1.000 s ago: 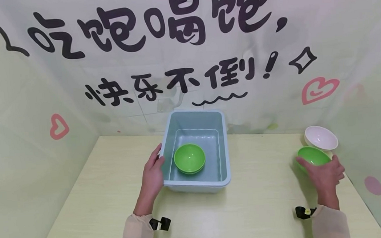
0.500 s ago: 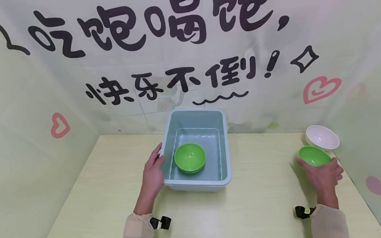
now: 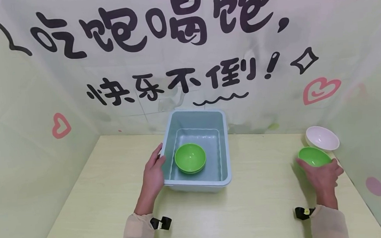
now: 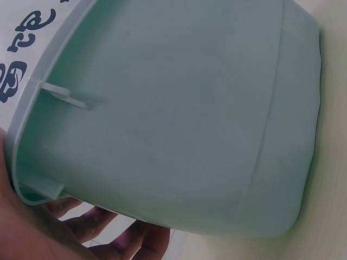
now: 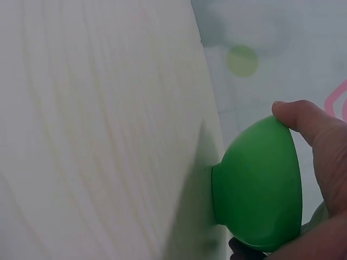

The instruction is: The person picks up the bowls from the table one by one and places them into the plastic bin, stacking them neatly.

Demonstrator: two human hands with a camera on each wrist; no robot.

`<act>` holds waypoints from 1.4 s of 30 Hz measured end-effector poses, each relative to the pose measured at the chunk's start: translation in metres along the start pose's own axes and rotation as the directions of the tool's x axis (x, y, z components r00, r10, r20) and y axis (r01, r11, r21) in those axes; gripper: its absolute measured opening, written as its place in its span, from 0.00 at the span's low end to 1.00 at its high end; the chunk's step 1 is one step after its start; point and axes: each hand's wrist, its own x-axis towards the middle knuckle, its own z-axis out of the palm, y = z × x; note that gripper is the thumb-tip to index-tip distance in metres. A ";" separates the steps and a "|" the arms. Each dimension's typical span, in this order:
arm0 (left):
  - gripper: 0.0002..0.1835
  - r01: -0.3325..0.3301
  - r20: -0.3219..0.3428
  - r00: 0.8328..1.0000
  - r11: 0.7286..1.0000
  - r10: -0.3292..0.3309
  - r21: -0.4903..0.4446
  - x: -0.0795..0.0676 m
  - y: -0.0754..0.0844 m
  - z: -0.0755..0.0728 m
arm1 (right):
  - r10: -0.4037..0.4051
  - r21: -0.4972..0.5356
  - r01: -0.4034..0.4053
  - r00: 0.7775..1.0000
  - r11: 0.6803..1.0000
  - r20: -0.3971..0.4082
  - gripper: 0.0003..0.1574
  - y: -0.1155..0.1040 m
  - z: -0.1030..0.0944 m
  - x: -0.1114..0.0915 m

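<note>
in the head view, the left hand (image 3: 153,172) has its fingers clamped on the left rim of the tub (image 3: 197,184), toward the tub's front left corner. the tub stands on the counter (image 3: 263,187), near the middle of the back edge. a green bowl (image 3: 190,158) sits inside it, mouth up, nearer the tub's front left corner. by the counter's right edge, toward the back right corner, the right hand (image 3: 325,174) has its fingers clamped on the held bowl (image 3: 314,157), also green. the white bowl (image 3: 322,138) is just behind it, right at the back right corner. black lettering (image 3: 184,84) runs across the wall behind.

in the left wrist view, the tub's outer wall fills most of the space, and the fingers reach behind it, just below the rim.

in the right wrist view, the thumb presses on the held bowl's rim; the bowl's foot faces the counter, but i cannot tell whether it touches.
</note>
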 end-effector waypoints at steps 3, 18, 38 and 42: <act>0.28 0.001 -0.002 1.000 1.000 -0.001 0.006 0.000 -0.001 0.000 | 0.003 -0.003 -0.003 1.000 1.000 0.008 0.84 0.001 -0.001 0.000; 0.28 -0.005 -0.002 1.000 1.000 0.005 0.013 0.004 -0.001 -0.002 | 0.003 0.055 -0.002 1.000 0.998 -0.007 0.83 0.004 -0.003 0.000; 0.28 -0.001 0.002 1.000 1.000 0.001 0.010 0.003 -0.006 0.000 | -0.084 0.123 0.092 0.994 0.988 -0.064 0.77 -0.010 -0.008 -0.007; 0.28 -0.002 0.001 1.000 1.000 0.002 0.007 0.003 -0.006 0.000 | -0.082 0.148 0.091 0.994 0.985 -0.067 0.77 -0.015 -0.008 -0.009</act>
